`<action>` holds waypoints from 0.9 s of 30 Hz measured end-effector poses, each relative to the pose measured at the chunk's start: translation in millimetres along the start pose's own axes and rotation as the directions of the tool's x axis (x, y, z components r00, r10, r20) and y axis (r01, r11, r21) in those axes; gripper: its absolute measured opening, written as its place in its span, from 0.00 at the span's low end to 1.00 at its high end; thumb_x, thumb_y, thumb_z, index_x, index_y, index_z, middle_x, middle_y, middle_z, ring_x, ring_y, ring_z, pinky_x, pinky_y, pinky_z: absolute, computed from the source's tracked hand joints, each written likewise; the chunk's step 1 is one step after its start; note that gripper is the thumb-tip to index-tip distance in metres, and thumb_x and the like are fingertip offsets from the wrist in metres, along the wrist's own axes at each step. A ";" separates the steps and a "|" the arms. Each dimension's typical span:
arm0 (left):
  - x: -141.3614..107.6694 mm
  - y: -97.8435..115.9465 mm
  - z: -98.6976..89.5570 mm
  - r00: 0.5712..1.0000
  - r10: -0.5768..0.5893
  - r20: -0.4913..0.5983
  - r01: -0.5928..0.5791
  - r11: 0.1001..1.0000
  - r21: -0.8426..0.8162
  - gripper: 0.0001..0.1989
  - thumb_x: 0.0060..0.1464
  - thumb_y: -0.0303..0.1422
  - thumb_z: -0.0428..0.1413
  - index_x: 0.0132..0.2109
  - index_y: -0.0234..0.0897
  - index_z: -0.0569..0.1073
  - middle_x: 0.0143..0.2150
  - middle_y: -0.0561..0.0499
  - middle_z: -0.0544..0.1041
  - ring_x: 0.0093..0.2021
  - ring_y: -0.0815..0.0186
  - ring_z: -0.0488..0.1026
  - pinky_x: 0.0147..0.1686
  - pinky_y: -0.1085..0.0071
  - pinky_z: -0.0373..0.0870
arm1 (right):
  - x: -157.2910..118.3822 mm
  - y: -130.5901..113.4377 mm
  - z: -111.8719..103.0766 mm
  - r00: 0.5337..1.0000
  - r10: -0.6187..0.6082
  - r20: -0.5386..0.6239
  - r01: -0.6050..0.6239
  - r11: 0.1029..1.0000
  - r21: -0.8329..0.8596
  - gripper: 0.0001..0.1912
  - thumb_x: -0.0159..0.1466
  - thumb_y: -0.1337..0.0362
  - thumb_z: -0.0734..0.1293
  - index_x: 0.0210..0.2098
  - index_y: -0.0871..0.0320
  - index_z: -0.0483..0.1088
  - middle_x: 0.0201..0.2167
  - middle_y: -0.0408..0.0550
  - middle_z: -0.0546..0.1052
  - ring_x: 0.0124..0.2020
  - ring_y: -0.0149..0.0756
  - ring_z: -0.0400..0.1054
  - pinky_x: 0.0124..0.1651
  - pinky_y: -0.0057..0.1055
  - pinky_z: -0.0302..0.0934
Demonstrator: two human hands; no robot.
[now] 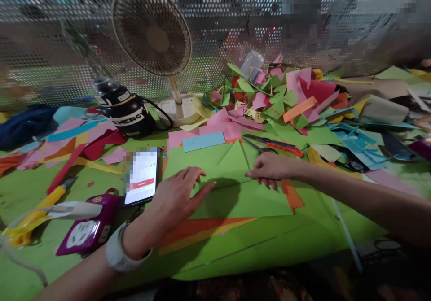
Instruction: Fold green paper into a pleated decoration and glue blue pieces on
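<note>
A light green paper sheet (269, 202) lies in front of me, with a creased, pointed flap (234, 157) on its upper part. My right hand (269, 168) pinches the green paper at the right end of a dark fold or edge line. Over the left part of the sheet hovers my left hand (183, 193), its thumb and fingers apart and nothing in them. Scissors with dark handles (261, 149) and an orange utility knife (286, 146) lie just beyond my right hand. A blue paper strip (204, 141) rests at the sheet's far edge. Orange paper (202, 227) shows underneath.
A phone (141, 175) lies left of my left hand, near a purple device (90, 224) and a yellow-handled tool (40, 215). Behind stand a fan (178, 110) and a black bottle (124, 112). Colourful paper scraps (262, 99) pile up against a perforated metal panel (215, 32).
</note>
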State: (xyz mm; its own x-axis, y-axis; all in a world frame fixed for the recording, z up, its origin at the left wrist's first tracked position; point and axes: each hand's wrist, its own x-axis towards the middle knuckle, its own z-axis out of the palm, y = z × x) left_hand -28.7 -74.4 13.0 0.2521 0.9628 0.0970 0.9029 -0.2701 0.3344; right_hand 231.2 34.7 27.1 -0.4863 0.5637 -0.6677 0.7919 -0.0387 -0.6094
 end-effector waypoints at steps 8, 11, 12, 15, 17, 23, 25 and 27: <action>52.8 20.2 17.9 0.711 -0.154 0.686 0.522 0.770 -0.367 0.27 0.57 0.50 0.52 0.16 0.39 0.64 0.14 0.52 0.72 0.14 0.67 0.68 0.19 0.72 0.64 | 24.5 -9.4 19.0 0.998 -0.062 0.032 0.064 0.996 -0.060 0.25 0.53 0.46 0.74 0.18 0.57 0.62 0.11 0.37 0.69 0.13 0.27 0.65 0.22 0.24 0.61; 57.8 14.0 24.4 0.660 -0.154 0.735 0.585 0.719 -0.375 0.27 0.55 0.49 0.55 0.14 0.39 0.64 0.13 0.52 0.71 0.13 0.68 0.67 0.20 0.70 0.66 | 22.6 -9.2 19.0 0.998 -0.059 0.025 0.061 0.996 -0.068 0.26 0.54 0.45 0.73 0.17 0.57 0.62 0.11 0.36 0.68 0.12 0.26 0.64 0.22 0.24 0.61; 58.2 12.2 25.2 0.654 -0.153 0.741 0.593 0.712 -0.376 0.27 0.54 0.49 0.56 0.14 0.39 0.65 0.13 0.52 0.70 0.14 0.67 0.67 0.21 0.70 0.66 | 21.8 -9.3 18.9 0.998 -0.057 0.025 0.059 0.996 -0.068 0.26 0.54 0.45 0.73 0.17 0.57 0.62 0.11 0.36 0.68 0.12 0.26 0.64 0.22 0.24 0.62; 56.7 6.5 24.5 0.652 -0.146 0.744 0.588 0.717 -0.374 0.28 0.52 0.52 0.56 0.14 0.39 0.66 0.13 0.52 0.71 0.14 0.66 0.67 0.19 0.70 0.65 | 21.4 -8.5 19.1 0.998 -0.057 0.020 0.059 0.996 -0.070 0.25 0.54 0.45 0.73 0.17 0.57 0.63 0.12 0.36 0.70 0.12 0.26 0.65 0.24 0.24 0.63; 53.6 1.3 21.9 0.658 -0.136 0.740 0.575 0.725 -0.379 0.27 0.50 0.54 0.57 0.15 0.39 0.66 0.12 0.53 0.70 0.13 0.67 0.66 0.19 0.70 0.64 | 22.9 -6.1 19.9 0.998 -0.065 0.008 0.066 0.995 -0.076 0.24 0.56 0.46 0.72 0.18 0.57 0.63 0.13 0.37 0.70 0.13 0.26 0.65 0.24 0.24 0.63; 36.9 -23.0 6.4 0.612 -0.184 0.769 0.619 0.716 -0.322 0.30 0.43 0.60 0.58 0.14 0.40 0.65 0.08 0.54 0.66 0.11 0.67 0.63 0.17 0.71 0.62 | 26.5 -0.1 21.9 0.996 -0.085 -0.018 0.081 0.985 -0.151 0.22 0.59 0.49 0.70 0.19 0.57 0.65 0.14 0.39 0.72 0.14 0.28 0.67 0.23 0.26 0.63; 30.2 -30.6 1.7 0.613 -0.207 0.762 0.621 0.723 -0.303 0.31 0.42 0.62 0.58 0.14 0.40 0.65 0.08 0.54 0.65 0.10 0.67 0.63 0.16 0.71 0.60 | 23.3 -3.1 21.7 0.994 -0.102 -0.051 0.089 0.974 -0.208 0.22 0.59 0.48 0.70 0.19 0.57 0.66 0.15 0.41 0.73 0.16 0.30 0.69 0.25 0.27 0.62; 24.3 -35.6 -1.2 0.620 -0.222 0.753 0.620 0.727 -0.296 0.31 0.42 0.62 0.57 0.14 0.40 0.65 0.08 0.54 0.65 0.10 0.67 0.63 0.16 0.71 0.60 | 18.3 -8.5 21.2 0.979 -0.147 -0.142 0.102 0.953 -0.284 0.18 0.57 0.49 0.71 0.24 0.57 0.69 0.21 0.45 0.76 0.23 0.36 0.73 0.29 0.29 0.63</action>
State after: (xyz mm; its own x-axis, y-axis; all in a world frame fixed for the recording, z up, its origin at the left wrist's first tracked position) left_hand -55.1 -41.4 4.6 0.2183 0.6588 -0.7199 0.7094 0.3995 0.5807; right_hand 207.7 27.9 11.0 -0.5399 0.6748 -0.5031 0.8104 0.2552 -0.5274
